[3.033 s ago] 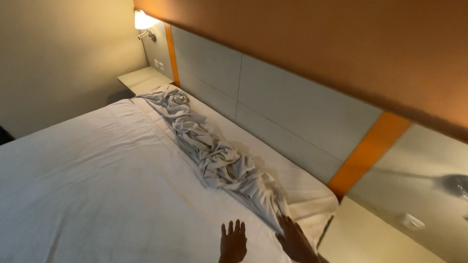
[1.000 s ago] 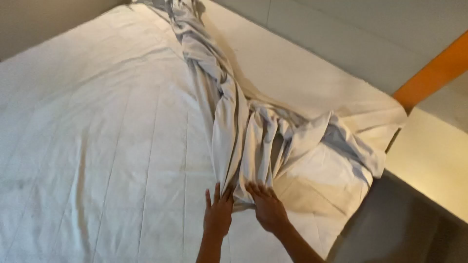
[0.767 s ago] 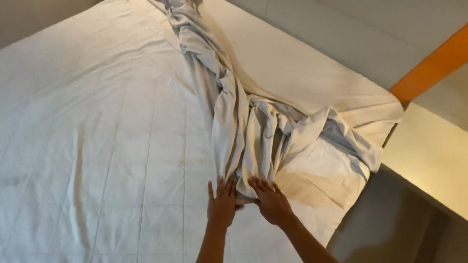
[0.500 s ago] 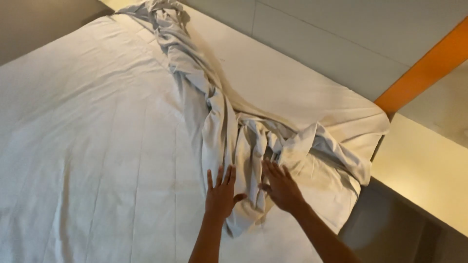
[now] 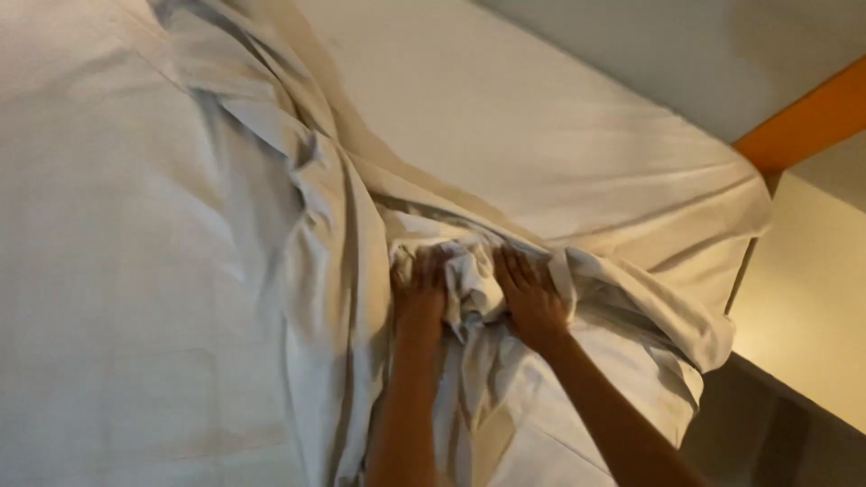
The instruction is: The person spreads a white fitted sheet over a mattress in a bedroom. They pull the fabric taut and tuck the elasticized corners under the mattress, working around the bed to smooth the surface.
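A crumpled white bed sheet (image 5: 307,207) runs in a bunched ridge across the bed, from the upper left down to the near corner. My left hand (image 5: 419,289) presses into the bunched cloth, fingers curled into its folds. My right hand (image 5: 528,293) lies close beside it on the same bunch, fingers spread and digging into the fabric. A knot of sheet bulges up between the two hands. Both forearms reach in from the bottom edge.
The white mattress (image 5: 559,117) stretches to the right of the ridge and also to the left. A pale padded headboard with an orange stripe (image 5: 803,122) stands at the upper right. A cream bedside shelf (image 5: 812,298) sits past the bed's corner.
The view has closed in on the bed's corner. Both hands moved forward from the sheet's loose end into the bunched ridge and now dig into it.
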